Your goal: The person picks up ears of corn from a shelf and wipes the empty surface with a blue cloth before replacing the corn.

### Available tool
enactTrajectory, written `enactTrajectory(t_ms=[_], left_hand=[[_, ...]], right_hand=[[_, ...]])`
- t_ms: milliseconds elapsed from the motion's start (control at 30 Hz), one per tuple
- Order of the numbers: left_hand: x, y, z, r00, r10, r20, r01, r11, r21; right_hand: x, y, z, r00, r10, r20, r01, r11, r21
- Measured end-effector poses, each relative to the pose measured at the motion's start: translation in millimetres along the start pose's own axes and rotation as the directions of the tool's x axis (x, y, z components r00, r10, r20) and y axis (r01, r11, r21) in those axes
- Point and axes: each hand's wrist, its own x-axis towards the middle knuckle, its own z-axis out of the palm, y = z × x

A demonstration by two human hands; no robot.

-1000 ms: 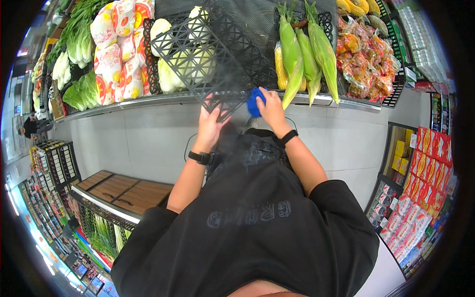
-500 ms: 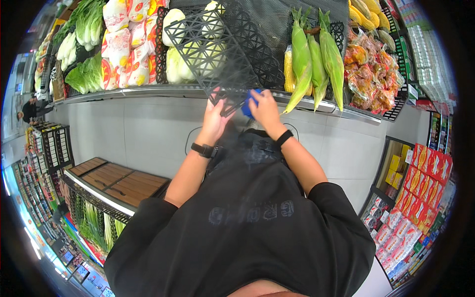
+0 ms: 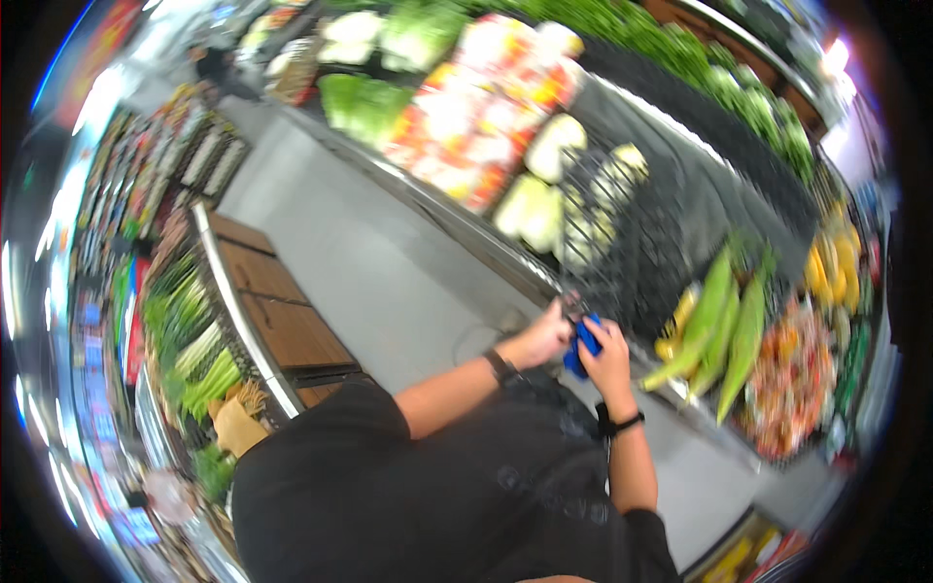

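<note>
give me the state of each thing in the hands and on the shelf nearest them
Black panel, held in left hand
Blue cloth, bunched in right hand
Cabbages, some seen through the panel
Green corn, in husk
Yellow corn, looks husked
Printed packets, look wrapped, blurred
Red goods, seemingly bagged, blurred

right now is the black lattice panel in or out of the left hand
In: the left hand grips the near end of the black lattice panel, though blurred.

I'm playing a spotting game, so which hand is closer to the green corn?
The right hand, around a blue item, is nearer: just left of the green corn, not touching it. The left hand, holding the black lattice panel, is farther left.
</note>
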Motion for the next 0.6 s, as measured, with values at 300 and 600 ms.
enactTrajectory(t_ms=[300, 600], left_hand=[[17, -31, -5, 0.963, 0.204, 0.176, -0.269, 0.788, 0.553], [-10, -9, 43, 0.990, 0.117, 0.073, -0.129, 0.608, 0.783]], right_hand=[[37, 33, -20, 0.918, 0.333, -0.216, -0.231, 0.891, 0.390], [36, 32, -11, 0.961, 0.039, -0.274, -0.028, 0.999, 0.044]])
